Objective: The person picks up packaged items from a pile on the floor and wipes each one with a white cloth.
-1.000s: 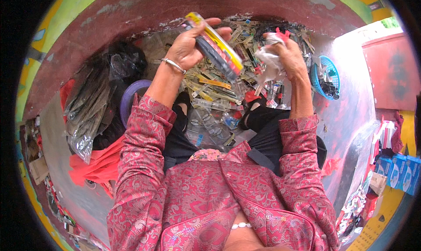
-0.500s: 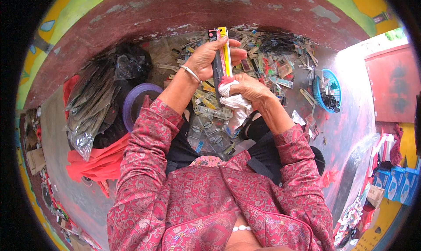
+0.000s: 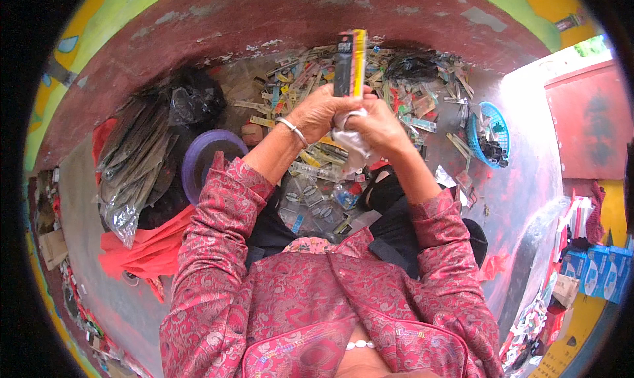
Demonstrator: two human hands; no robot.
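Note:
A long, narrow box (image 3: 345, 71), black on the front with a yellow side, stands up out of my hands. My left hand (image 3: 318, 115), with a bangle at the wrist, is closed around its lower part. Pressed up against it, my right hand (image 3: 382, 128) is closed on a white cloth (image 3: 352, 144), which hangs below the fingers. The cloth touches the box's lower end, and the hands hide that end. Beneath them a pile of small flat plastic packages (image 3: 317, 169) spreads over the floor.
On the left lie a bundle of clear plastic bags (image 3: 135, 170), a purple basin (image 3: 191, 173) and a red cloth (image 3: 148, 246). A blue basket (image 3: 485, 150) with black pieces stands on the right. Ahead rises a dark red wall (image 3: 277, 14). Blue boxes (image 3: 598, 272) sit far right.
My left hand has slid down to the box's lower part, near my right hand. The box now stands higher and more upright, its top further up and right. The cloth stays in my right hand.

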